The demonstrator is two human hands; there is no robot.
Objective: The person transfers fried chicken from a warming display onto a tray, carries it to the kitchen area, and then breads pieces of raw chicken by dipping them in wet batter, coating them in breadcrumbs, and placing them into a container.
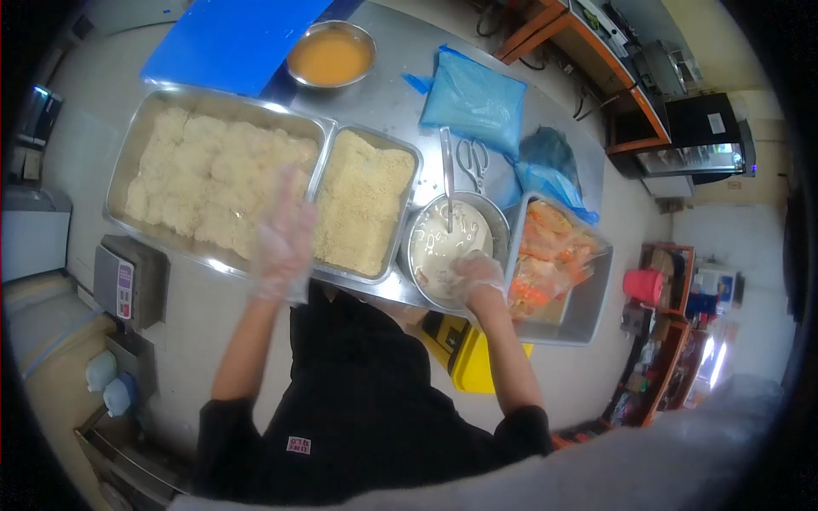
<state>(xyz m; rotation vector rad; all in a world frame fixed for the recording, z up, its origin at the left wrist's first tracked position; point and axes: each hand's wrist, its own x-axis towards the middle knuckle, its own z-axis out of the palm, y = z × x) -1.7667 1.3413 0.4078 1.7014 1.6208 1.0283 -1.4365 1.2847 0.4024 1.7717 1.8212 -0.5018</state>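
My left hand (pixel 285 238), in a clear plastic glove and blurred by motion, is over the gap between two metal trays, its fingers stretched out. The large tray (pixel 119 183) holds pale crumb-coated pieces; the smaller tray (pixel 416 170) holds yellowish crumbs. My right hand (pixel 479 277), gloved too, dips into the near right side of a metal bowl (pixel 509 228) of white batter (pixel 443 247). Its fingertips are hidden in the batter. A metal utensil (pixel 447 162) leans in the bowl.
Beyond the trays are a blue board (pixel 221 43) and a bowl of orange liquid (pixel 331 57). Scissors (pixel 472 162) and blue bags (pixel 475 102) lie past the batter bowl. A grey bin (pixel 588 307) with an orange-filled bag (pixel 550 255) stands right; a scale (pixel 132 281) is left.
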